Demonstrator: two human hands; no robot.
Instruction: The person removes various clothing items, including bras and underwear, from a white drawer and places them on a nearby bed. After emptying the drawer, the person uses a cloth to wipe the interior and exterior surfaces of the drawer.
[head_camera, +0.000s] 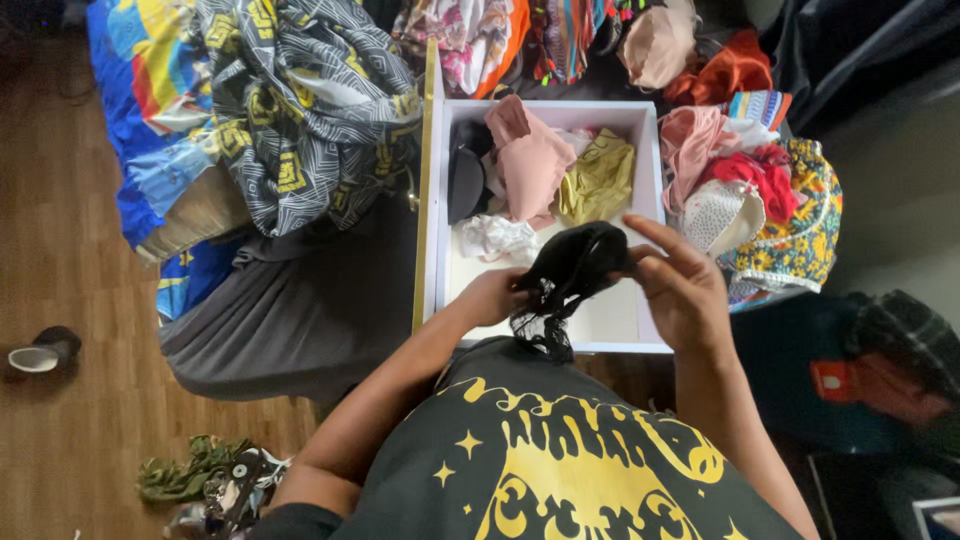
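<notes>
**Both hands on a black lace garment above the white drawer**

We see the left hand (495, 295) and the right hand (680, 285) holding together one black lace garment (572, 272) just over the front part of an open white drawer (648, 165). The left hand is closed on the lower left side of the garment, its fingers curled into the cloth. The right hand holds the upper right side: the thumb and the fingers pinch the fabric, and the index finger stays stretched out above it. A lace end of the garment hangs down toward the person's black and yellow shirt (560, 450).

Inside the drawer lie a pink cloth (528, 160), an olive-yellow cloth (598, 180), a white crumpled cloth (498, 238) and a dark item (465, 180) by the left wall. To the right of the drawer there is a heap of colourful clothes (770, 190). To the left, a grey patterned cloth (305, 105) lies over a blue printed sheet (150, 110), with a plain grey fabric (290, 310) below it. On the wooden floor (60, 260) we see a small green pile (195, 475).
</notes>
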